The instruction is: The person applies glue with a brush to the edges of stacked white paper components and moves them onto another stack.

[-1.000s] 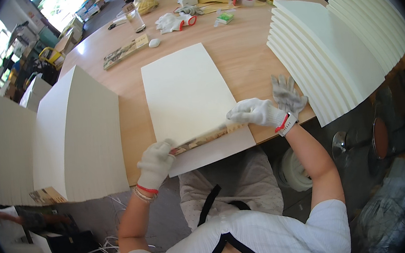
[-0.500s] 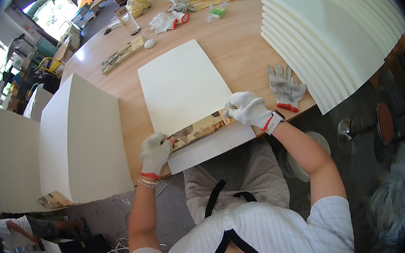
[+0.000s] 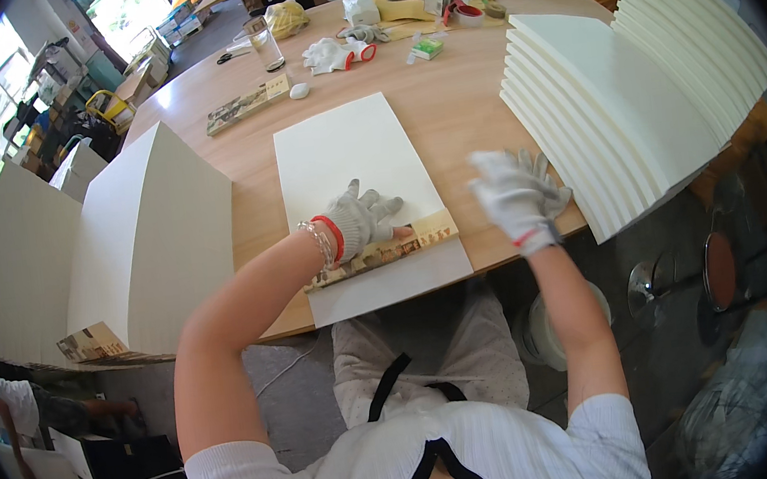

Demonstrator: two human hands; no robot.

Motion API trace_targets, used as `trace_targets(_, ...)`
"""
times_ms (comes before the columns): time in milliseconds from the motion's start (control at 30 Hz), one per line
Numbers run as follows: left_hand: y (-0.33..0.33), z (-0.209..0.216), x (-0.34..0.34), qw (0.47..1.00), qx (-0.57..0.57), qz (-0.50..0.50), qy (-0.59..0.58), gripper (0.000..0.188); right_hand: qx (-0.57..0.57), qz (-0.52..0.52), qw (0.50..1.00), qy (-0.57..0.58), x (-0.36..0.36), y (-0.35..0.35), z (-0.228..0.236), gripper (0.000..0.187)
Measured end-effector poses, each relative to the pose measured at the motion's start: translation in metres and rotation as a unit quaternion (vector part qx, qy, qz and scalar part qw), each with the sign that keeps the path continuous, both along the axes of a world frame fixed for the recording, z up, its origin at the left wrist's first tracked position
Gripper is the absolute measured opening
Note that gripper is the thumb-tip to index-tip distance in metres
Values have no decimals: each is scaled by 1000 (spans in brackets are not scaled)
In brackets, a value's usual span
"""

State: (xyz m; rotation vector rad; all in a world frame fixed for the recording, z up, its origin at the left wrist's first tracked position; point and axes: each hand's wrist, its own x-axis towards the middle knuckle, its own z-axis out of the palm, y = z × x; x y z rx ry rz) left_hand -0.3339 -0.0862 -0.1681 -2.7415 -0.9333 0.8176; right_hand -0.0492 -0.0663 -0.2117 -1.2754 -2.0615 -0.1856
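Note:
A white board [image 3: 345, 141] lies on the table in front of me, its near end at the table's front edge. Across its lower part runs a printed paper strip [image 3: 429, 230] in brown and cream. My left hand [image 3: 364, 218], in a white knit glove with a red cuff, lies on the strip with fingers spread and a bare fingertip touching it. Off the board to the right is my right hand [image 3: 508, 196], gloved too and smeared by motion. It partly covers a loose grey-white glove [image 3: 539, 167] on the table; whether it grips that glove I cannot tell.
Tall white boards [image 3: 179, 205] stand at the left; a stepped stack of white boards [image 3: 604, 113] fills the right side. Farther back lie a pack of printed strips [image 3: 248, 104], a white rounded object [image 3: 299, 90], spare gloves [image 3: 336, 55], a green box [image 3: 426, 48] and tape rolls [image 3: 469, 13].
My left hand has moved from the strip's left end onto its middle and spread out. My right hand has left the strip's right end and moved right, over the loose glove.

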Motion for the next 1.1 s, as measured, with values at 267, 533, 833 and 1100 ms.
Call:
trace_targets(267, 11, 34, 12, 993, -104, 57, -15, 101, -184, 395, 896, 86, -32, -34, 23, 16)
trace_targets(533, 13, 36, 10, 992, -118, 37, -12, 100, -102, 379, 913, -114, -235, -92, -27, 21)
trace_targets(833, 15, 34, 30, 976, -146, 140, 79, 112, -37, 397, 917, -31, -92, -50, -14, 6)
trace_targets(1100, -3, 34, 5, 999, -8, -35, 25, 87, -144, -6, 990, 3, 17, -12, 17, 34)
